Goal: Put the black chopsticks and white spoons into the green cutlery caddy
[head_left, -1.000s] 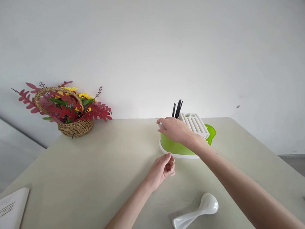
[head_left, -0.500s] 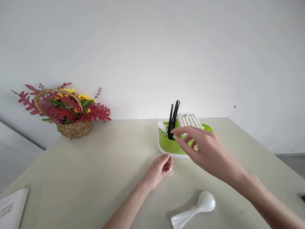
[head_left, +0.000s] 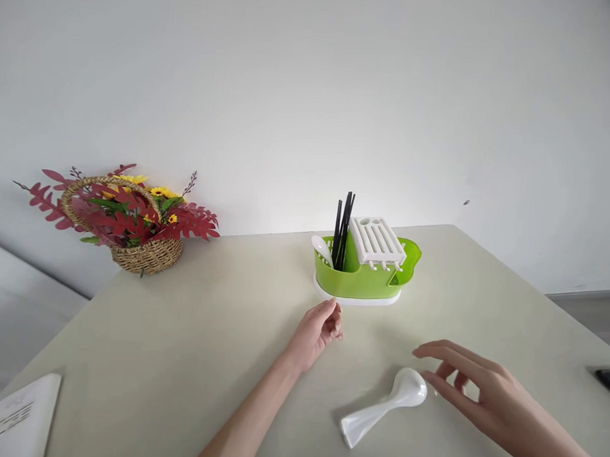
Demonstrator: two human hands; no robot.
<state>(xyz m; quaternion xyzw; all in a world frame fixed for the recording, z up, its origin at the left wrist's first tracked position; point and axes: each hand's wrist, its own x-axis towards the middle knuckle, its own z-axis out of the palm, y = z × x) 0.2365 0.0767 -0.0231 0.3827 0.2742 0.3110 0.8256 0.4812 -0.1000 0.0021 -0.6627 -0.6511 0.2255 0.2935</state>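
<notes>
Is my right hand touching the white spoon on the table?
Apart. The head view shows the right hand open just right of the white spoon, with a thin strip of table visible between fingertips and bowl.

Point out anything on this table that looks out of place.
One white spoon lies loose on the table beside the right hand, while another spoon and the black chopsticks stand in the green holder.
</notes>
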